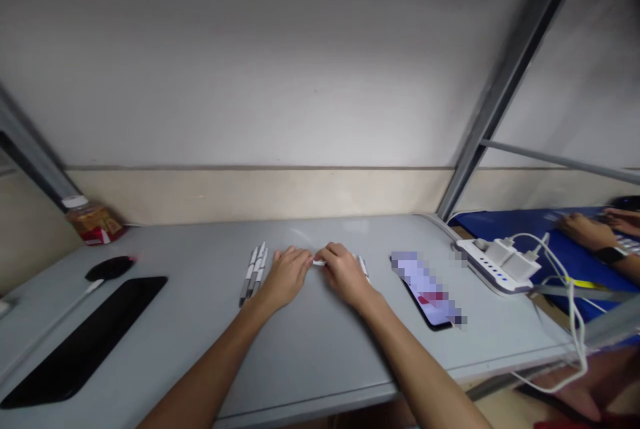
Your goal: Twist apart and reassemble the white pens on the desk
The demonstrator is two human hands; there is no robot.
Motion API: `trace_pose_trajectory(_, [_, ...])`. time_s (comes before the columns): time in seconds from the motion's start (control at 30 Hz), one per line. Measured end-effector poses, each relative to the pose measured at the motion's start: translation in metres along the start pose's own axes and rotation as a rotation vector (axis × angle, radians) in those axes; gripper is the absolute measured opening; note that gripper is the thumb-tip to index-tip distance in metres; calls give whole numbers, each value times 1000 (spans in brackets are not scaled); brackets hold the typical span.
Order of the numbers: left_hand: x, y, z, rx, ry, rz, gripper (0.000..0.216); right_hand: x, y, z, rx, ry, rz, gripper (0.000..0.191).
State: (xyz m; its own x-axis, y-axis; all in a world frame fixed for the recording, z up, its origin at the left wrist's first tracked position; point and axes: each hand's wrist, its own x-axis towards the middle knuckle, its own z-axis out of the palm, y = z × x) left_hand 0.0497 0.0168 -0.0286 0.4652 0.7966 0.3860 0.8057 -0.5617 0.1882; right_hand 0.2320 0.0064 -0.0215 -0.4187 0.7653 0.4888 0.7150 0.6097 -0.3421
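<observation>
Both hands meet over the middle of the grey desk [320,335]. A short stretch of a white pen [319,262] shows between them, lying sideways. My left hand [289,277] is closed with its fingertips on the pen's left end. My right hand [344,272] is curled round its right end, and most of the pen is hidden by the fingers. Several white pens with grey grips [254,274] lie side by side just left of my left hand. More white pens [363,266] show partly behind my right hand.
A phone [430,292] with a lit screen lies on the right, near a white power strip [493,267] with plugs and cables. On the left are a black mat [85,342], a round black charging pad [110,268] and a bottle [95,221]. Another person's hand [590,232] is beyond the metal post.
</observation>
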Motion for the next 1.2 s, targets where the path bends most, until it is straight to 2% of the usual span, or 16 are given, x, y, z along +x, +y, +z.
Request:
trace_pose_trajectory(0.23, [0, 3, 0, -62, -9, -77, 35, -3, 7, 3, -59, 46, 49, 39])
trace_pose_trajectory(0.47, [-1, 6, -4, -140, 14, -21, 31, -3, 17, 1, -7, 138, 51, 35])
trace_pose_trajectory(0.7, [3, 5, -12, -158, 37, -62, 33, -3, 21, -6, 139, 226, 48, 31])
trace_pose_trajectory(0.9, [5, 1, -9, -190, 56, -108, 29, 0, 23, -8, 265, 314, 139, 22])
trace_pose_trajectory(1.2, [3, -5, -4, -105, 27, -74, 27, -3, 21, -12, 20, 158, 94, 22])
